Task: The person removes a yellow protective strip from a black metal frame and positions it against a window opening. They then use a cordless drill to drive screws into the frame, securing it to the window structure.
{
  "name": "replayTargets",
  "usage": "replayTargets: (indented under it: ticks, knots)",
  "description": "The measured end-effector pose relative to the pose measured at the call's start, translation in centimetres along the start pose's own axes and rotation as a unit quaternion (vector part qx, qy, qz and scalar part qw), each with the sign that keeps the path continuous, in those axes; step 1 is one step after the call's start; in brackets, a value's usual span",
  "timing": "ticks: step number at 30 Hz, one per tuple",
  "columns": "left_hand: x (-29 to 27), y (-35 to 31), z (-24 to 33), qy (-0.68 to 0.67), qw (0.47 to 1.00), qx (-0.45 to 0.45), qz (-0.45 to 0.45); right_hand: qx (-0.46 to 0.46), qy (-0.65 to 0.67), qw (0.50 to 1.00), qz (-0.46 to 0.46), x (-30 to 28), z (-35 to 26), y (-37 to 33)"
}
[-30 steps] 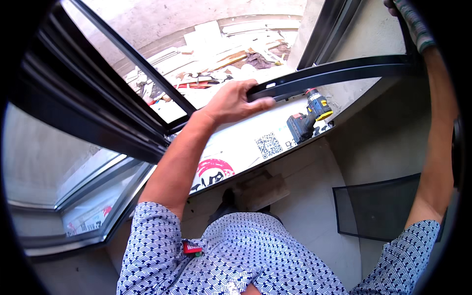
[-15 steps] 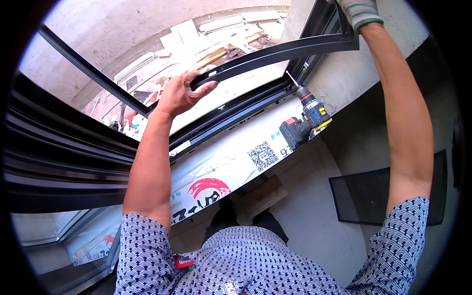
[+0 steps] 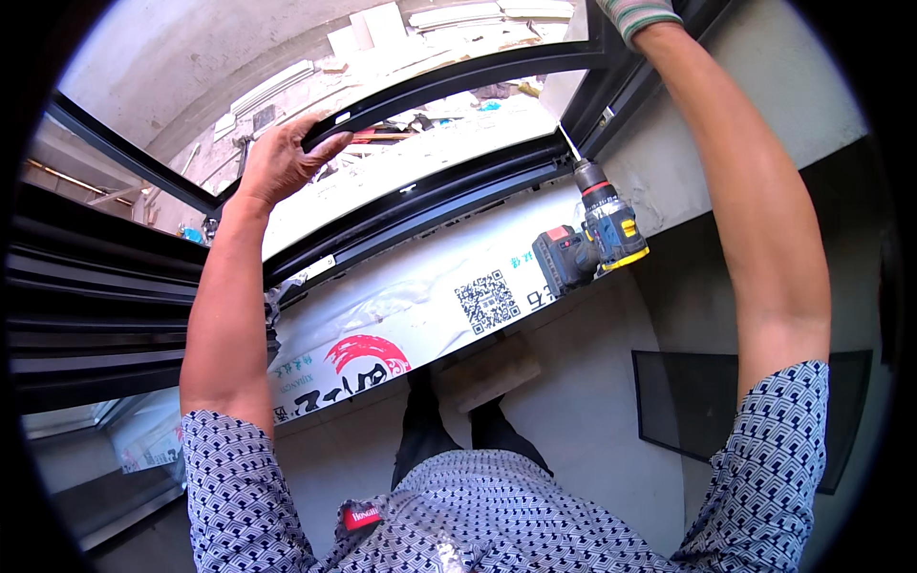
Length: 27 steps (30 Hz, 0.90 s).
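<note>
My bare left hand [image 3: 287, 158] is wrapped round the lower rail of a black window sash [image 3: 468, 76], thumb on the near side. My right hand [image 3: 642, 17], in a grey knitted glove with a striped cuff, reaches up to the sash's right corner; the picture's upper edge cuts off its fingers. Below the sash runs the black lower track of the window frame [image 3: 411, 196], with a gap between them. A cordless drill [image 3: 611, 224] with a long bit stands on the film-covered sill [image 3: 411, 296], its bit pointing at the frame's right corner.
Stacked black profiles [image 3: 105, 296] fill the left side. Rubble and boards [image 3: 382, 29] lie outside the opening. A concrete wall [image 3: 764, 105] borders the right. A dark mesh screen [image 3: 683, 401] leans low at the right, and a wooden block [image 3: 492, 372] lies beneath the sill.
The sash's right corner has shifted left, off the concrete wall and in line with the frame's side. Both hands have moved left with it. The drill stays on the sill.
</note>
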<state>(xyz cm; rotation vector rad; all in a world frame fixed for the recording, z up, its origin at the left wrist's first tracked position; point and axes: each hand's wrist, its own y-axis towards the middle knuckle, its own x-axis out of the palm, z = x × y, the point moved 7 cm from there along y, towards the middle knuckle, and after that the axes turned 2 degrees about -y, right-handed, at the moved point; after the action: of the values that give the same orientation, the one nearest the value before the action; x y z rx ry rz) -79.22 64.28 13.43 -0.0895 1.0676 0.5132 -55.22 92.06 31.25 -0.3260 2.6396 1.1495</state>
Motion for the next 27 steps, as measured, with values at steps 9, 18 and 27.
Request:
replayTargets:
  ticks: [9,18,27]
  knots:
    - [-0.5,-0.7,-1.2,0.107,0.994,-0.031,0.005,0.002,-0.070,0.997,-0.015,1.9,1.9,1.2]
    - [0.6,-0.9,-2.1,0.120,0.992,-0.020,0.015,-0.023,-0.330,0.943,-0.041,2.4,-2.2,2.4]
    - [2.0,-0.1,-1.6,0.077,0.996,-0.013,0.052,-0.241,-0.393,0.884,0.075,1.0,-9.2,2.6]
